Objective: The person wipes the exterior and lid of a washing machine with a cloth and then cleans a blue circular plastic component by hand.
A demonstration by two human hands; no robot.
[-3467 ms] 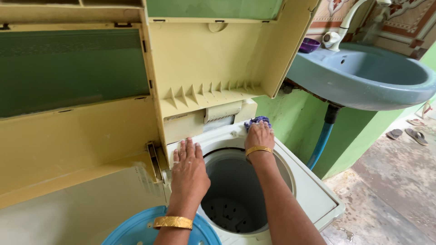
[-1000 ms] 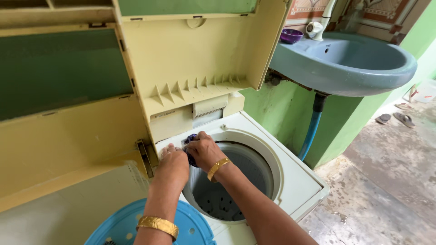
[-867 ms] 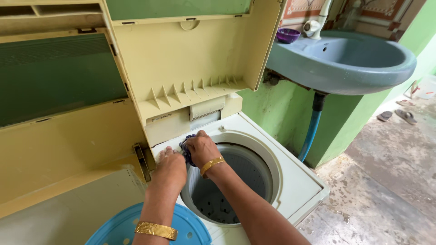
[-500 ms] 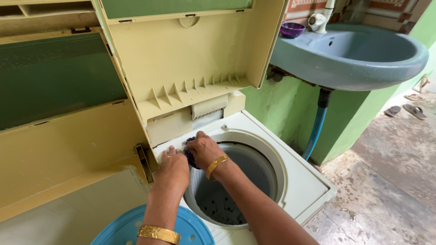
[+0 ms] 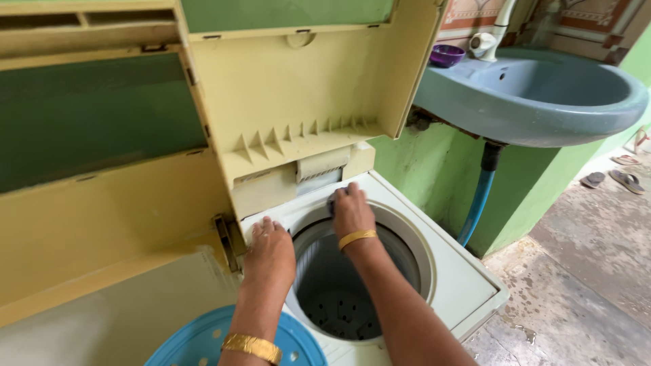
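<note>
Fingers of right hand [image 5: 352, 209] curled down on a dark cloth [image 5: 331, 202], mostly hidden, pressing it on the tub rim [image 5: 407, 227] at 12 o'clock. Left hand [image 5: 268, 245] flat, fingers slightly spread, holding nothing, on the rim at 9 o'clock. Raised lid [image 5: 298, 88] behind. Blue cover [image 5: 203, 339] at 7 o'clock; sink [image 5: 536, 95] at 2 o'clock.

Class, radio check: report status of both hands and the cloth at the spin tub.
Left hand flat on washer rim, holding nothing. Right hand pressing dark cloth on rim behind spin tub. Raised lid stands just behind; nothing blocks.
</note>
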